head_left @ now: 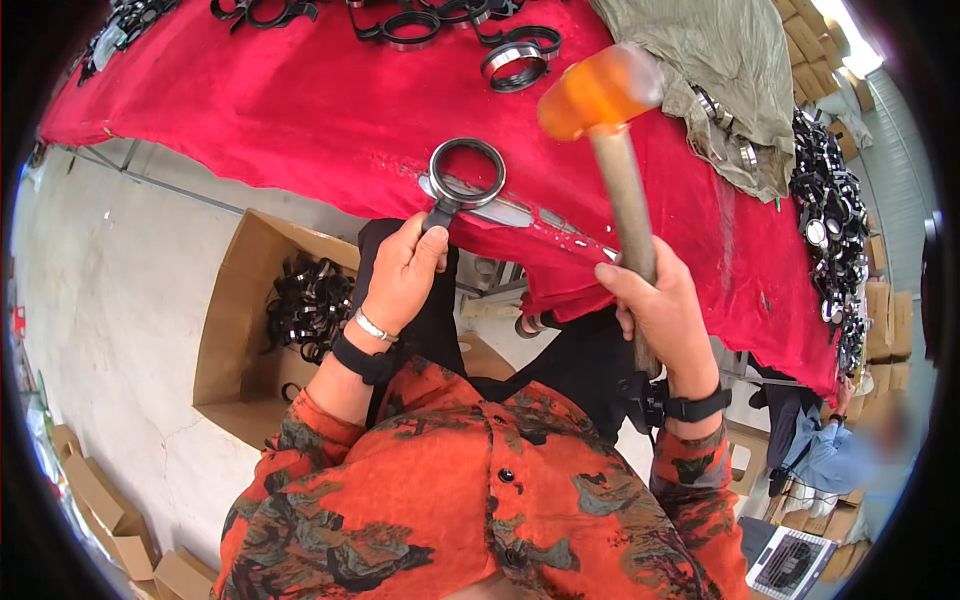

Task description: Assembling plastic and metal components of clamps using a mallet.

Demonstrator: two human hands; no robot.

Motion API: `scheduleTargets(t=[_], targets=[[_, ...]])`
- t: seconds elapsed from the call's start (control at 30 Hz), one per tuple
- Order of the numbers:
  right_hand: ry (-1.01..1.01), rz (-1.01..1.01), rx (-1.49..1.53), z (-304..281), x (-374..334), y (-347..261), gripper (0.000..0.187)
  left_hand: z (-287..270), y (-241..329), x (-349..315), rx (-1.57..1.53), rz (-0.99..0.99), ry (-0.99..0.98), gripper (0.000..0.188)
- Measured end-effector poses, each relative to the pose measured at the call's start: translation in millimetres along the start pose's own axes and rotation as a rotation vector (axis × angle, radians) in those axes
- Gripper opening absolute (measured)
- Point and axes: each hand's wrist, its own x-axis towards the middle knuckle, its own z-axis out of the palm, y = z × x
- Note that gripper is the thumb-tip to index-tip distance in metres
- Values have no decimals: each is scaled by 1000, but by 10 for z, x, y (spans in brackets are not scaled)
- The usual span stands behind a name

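Note:
My left hand [408,268] is closed on the black stem of a ring-shaped part [467,173], a black ring with a silver metal rim. The ring lies at the near edge of the red-covered table [330,110], over a worn, torn patch in the cloth. Wrapped round the wooden handle of a mallet [603,92] is my right hand [662,305]. The mallet's head is orange and translucent with a pale end, slightly blurred, and it is raised to the right of the ring, apart from it.
More black rings [513,66] lie at the table's far side. A grey-green cloth [715,75] covers some parts at the far right, beside a heap of black and silver parts [830,225]. An open cardboard box [225,340] with several black parts stands below left. A person in blue [828,455] is at the right.

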Motion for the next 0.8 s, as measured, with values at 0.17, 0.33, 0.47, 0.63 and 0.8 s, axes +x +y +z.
scheduleTargets(t=[0.17,0.33,0.47,0.63,0.8], targets=[[-140,46,79,286,-79,393,35,30,-38,-13,-11,31,-6,30],[-146,35,66,162,-160,337,36,-344,206,-167,16,-103,17,24],[-141,47,135,38,-231,537,34,-1217,220,-663,413,-120,118,21],[-175,36,295,126,-210,712,33,-1305,642,-282,776,-23,295,16],[-181,70,320,99,-274,820,38,-17,1057,968,656,549,-204,17]])
